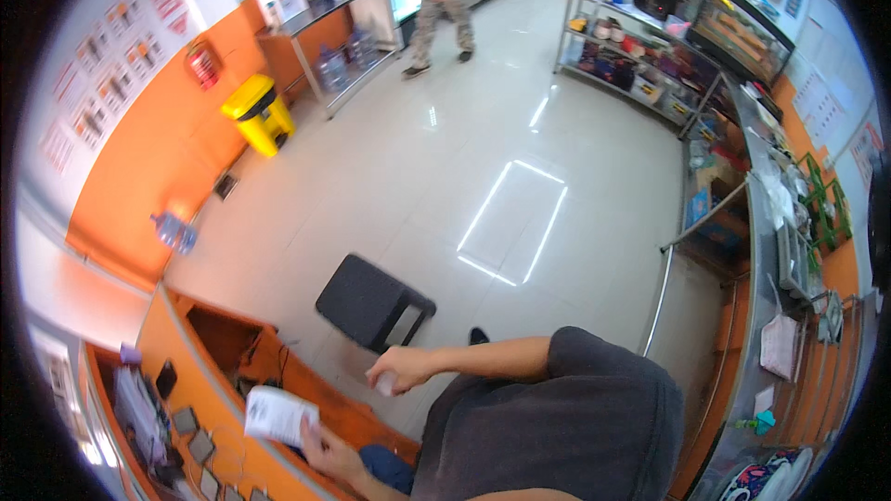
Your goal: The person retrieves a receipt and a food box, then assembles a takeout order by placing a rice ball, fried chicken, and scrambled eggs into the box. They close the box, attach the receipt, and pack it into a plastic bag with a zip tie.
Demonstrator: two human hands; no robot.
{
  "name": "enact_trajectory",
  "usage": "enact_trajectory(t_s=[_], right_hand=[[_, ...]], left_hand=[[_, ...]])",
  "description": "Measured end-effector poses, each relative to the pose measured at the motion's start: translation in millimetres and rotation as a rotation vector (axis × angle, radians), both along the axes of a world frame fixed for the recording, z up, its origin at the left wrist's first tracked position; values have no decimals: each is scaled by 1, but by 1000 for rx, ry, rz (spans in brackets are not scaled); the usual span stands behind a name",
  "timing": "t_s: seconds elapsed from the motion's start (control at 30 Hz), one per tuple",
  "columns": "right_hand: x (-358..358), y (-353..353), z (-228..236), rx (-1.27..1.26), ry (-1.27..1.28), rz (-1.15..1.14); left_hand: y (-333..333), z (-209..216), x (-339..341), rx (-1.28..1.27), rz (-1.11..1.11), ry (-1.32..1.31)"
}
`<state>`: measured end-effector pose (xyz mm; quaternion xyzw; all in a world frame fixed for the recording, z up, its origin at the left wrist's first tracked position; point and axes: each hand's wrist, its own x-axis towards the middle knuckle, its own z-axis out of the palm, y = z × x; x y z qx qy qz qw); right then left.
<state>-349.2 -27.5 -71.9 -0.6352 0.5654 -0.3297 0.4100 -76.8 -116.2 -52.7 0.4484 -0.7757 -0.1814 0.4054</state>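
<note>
My left hand (332,455) is closed on a white paper slip (280,416) with dark print. The slip hangs over the edge of an orange counter (243,422). To its right, my right hand (406,370) is curled round a small pale object (385,383), mostly hidden by the fingers, whose kind I cannot make out. My right forearm reaches left across the front of my dark shirt. Just beyond that hand stands a black stool (364,301) on the tiled floor.
Several small dark devices with cables (200,447) lie along the counter at lower left. A yellow pedal bin (260,114) and a water bottle (174,233) stand by the orange wall. Another person (445,5) walks at the back. Metal shelving (640,83) runs along the right.
</note>
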Motion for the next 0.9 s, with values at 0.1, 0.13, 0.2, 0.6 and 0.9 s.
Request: enact_trajectory(t_s=[0.1,0.13,0.2,0.6,0.9], right_hand=[[-157,59,-37,108,-23,-285],[-217,84,-38,235,41,-439],[-326,150,-17,236,234,-802],[-658,381,173,-930,440,-1948],[-664,468,-46,-258,52,-2475]], left_hand=[[-44,-111,-134,453,-331,-128],[-43,-149,-160,698,-348,-354],[-32,-212,-190,911,-353,-747],[-78,-325,-500,507,-591,-1044],[150,-128,-1118,735,-1294,-265]])
